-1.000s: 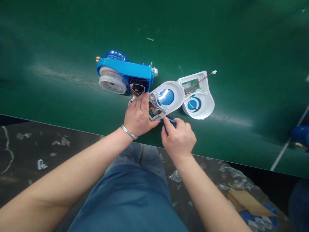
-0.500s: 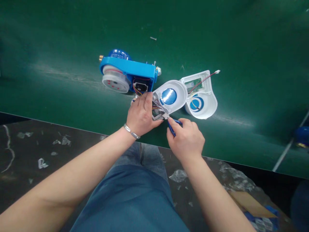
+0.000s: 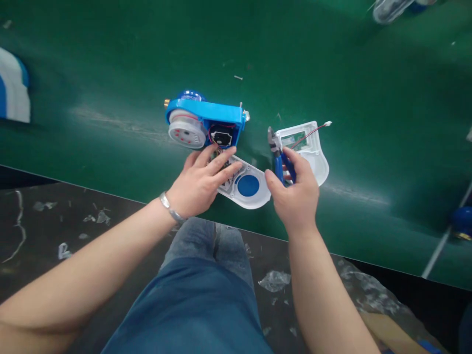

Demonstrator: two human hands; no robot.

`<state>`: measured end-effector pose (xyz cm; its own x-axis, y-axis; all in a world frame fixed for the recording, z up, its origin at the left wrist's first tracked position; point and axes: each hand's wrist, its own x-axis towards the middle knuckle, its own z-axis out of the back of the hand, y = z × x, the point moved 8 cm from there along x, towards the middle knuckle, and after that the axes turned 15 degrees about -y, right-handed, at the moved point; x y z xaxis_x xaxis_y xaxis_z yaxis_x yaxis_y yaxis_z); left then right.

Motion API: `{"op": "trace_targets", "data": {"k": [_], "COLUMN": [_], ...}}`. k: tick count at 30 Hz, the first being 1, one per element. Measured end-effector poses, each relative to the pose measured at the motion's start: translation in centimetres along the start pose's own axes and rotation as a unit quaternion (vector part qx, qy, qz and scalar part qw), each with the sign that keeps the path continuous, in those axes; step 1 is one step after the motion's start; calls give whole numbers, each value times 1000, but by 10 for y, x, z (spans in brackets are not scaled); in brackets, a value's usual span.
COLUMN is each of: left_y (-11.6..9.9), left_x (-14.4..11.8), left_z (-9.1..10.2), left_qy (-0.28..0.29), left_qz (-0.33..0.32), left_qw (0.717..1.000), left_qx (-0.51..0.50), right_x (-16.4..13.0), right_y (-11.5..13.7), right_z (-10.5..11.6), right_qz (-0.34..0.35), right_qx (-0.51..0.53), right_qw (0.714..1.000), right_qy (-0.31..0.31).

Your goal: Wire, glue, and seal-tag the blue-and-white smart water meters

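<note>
My right hand is closed around the blue handles of cutting pliers, whose metal jaws point away from me. Under the spread fingers of my left hand lies a white plastic cover with a round blue window; wires and a circuit board show partly between the fingers. Just beyond the left hand stands a blue water meter with a pale round part, a brass fitting and an open black compartment. A second white cover with a red wire lies behind my right hand, partly hidden.
The green table ends close to my body. A small screw lies beyond the meter. At the left edge is a white and blue part; a blue object sits far right. Plastic scraps litter the floor.
The pliers have lifted off the near cover and turned upward in my right hand. That cover has swung round, its windowed end now nearer me. My left fingers have spread over it.
</note>
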<state>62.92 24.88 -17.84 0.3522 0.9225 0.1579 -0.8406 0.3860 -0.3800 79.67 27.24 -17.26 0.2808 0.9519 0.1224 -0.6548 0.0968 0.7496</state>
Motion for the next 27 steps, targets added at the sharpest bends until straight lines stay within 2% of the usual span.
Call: {"op": "trace_targets", "data": {"k": [2, 4, 5, 7, 10, 13, 15, 16, 18, 19, 21, 23, 27], "left_y": [5, 13, 16, 18, 16, 16, 17, 17, 13, 10, 3, -3, -8], "left_x": [-16, -42, -55, -74, -79, -69, -65, -65, -67, -69, -72, -74, -77], "left_z": [16, 20, 14, -7, -28, -25, -18, -15, -13, -13, -16, -18, -19], "left_qy": [-103, -187, -197, -164, -120, -138, -159, -168, -174, -171, -157, -145, -117], "left_qz": [77, 194, 253, 341, 367, 324, 304, 301, 302, 304, 308, 310, 319], "left_qw": [992, 963, 947, 923, 917, 935, 939, 939, 935, 934, 935, 936, 938], "left_qx": [-1, -15, -30, -72, -102, -52, -2, 23, 63, 75, 83, 80, 64], "right_x": [5, 0, -6, -25, -65, -98, -103, -99, -82, -73, -61, -55, -56], "right_y": [0, -7, -12, -22, -34, -29, -19, -12, 6, 17, 39, 58, 77], "right_z": [-17, -28, -30, -29, -32, -46, -48, -46, -35, -31, -29, -31, -41], "right_qz": [-5, -37, -59, -117, -200, -218, -176, -135, -21, 42, 158, 242, 323], "right_qx": [5, 10, 14, 27, 56, 102, 96, 72, -19, -73, -179, -258, -334], "right_qw": [1000, 999, 997, 992, 976, 958, 961, 970, 986, 983, 955, 911, 843], "right_qy": [22, 39, 43, 40, 61, 154, 193, 192, 167, 160, 176, 211, 270]}}
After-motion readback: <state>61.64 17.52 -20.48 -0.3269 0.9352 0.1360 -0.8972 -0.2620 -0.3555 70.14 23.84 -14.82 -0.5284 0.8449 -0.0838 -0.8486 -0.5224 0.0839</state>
